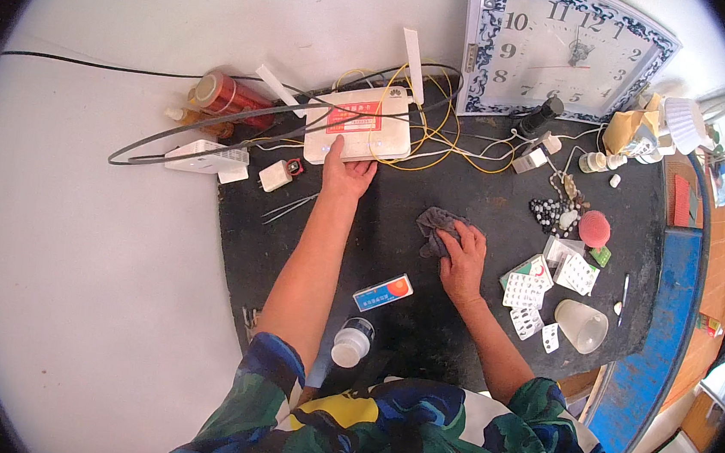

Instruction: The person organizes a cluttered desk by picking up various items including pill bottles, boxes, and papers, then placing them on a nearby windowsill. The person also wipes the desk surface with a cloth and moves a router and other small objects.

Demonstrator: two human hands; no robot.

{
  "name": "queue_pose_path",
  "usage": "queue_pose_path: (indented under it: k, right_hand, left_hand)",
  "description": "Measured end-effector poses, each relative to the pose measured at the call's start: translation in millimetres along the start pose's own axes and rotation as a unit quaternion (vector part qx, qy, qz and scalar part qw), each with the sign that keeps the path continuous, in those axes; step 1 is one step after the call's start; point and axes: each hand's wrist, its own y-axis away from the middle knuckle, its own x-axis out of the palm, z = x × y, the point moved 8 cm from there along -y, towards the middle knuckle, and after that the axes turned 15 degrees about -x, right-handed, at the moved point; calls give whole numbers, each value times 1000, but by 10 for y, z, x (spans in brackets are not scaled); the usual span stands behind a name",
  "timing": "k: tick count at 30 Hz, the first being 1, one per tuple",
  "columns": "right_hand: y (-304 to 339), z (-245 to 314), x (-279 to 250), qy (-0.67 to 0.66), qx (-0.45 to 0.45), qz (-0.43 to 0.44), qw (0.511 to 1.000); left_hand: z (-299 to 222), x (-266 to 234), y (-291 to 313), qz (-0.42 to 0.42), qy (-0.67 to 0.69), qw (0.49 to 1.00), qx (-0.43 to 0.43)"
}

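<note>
My left hand (348, 173) grips the near edge of a white router (391, 143), its thumb on top and its fingers at the lower edge. The router has a red label and two upright antennas, with black and yellow cables looped across it. To the right, my right hand (464, 266) presses a crumpled grey cloth (433, 227) onto the dark tabletop (397, 221). Metal tweezers (290, 208) lie left of my left forearm. Between my forearms are a blue and white box (383, 292) and a white-capped bottle (352, 343).
A large square clock (567, 55) leans on the wall at the back right. Blister packs (526, 293), a translucent cup (580, 326), a pink ball (593, 229) and beads (546, 213) lie on the right. Red bottles (231, 101) and a white adapter (276, 176) stand back left.
</note>
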Motion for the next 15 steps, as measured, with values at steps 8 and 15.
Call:
queue_pose_path:
  k: [8,15]
  right_hand:
    - [-159,132,-132,3,-10,81,997]
    - [-1142,207,-249,-14,-104,79,991]
  left_hand:
    - [-25,22,30,0,-6,1000,-13]
    - [-46,-5,134,-6,-20,1000,-20]
